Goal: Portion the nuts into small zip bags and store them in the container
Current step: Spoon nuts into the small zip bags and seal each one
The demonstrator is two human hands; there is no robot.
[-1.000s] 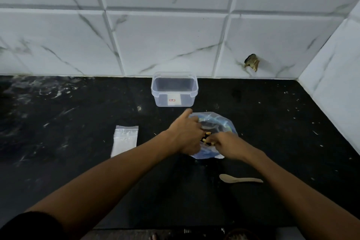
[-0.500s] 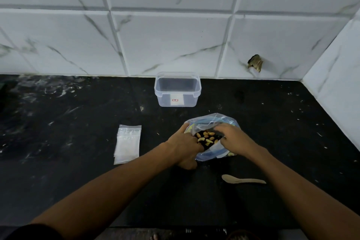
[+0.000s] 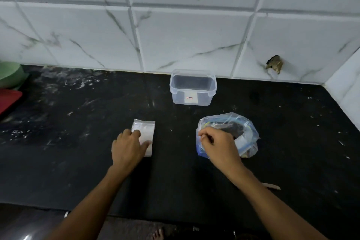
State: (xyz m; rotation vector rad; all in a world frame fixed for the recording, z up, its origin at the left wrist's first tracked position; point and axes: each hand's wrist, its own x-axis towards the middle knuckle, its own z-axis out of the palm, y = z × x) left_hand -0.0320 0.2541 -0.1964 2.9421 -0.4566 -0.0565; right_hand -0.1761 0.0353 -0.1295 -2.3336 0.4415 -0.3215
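A clear plastic bag of nuts point(image 3: 241, 128) sits on the black counter, right of centre. My right hand point(image 3: 218, 146) rests on its near left edge, fingers pinched on the plastic. A small stack of clear zip bags point(image 3: 145, 131) lies flat to the left. My left hand point(image 3: 128, 148) lies on the stack's near left part, fingers spread and touching it. An empty clear container point(image 3: 192, 87) without a lid stands at the back near the wall. The nuts are mostly hidden behind my right hand.
A wooden spoon point(image 3: 271, 186) lies partly hidden behind my right forearm. A green bowl point(image 3: 8, 74) and a red item point(image 3: 7, 97) sit at the far left edge. White tiled walls close the back and the right side.
My left hand has left the nut bag and moved left onto the zip bag stack. My right hand stays at the nut bag. The camera has shifted, so everything sits further right in view.
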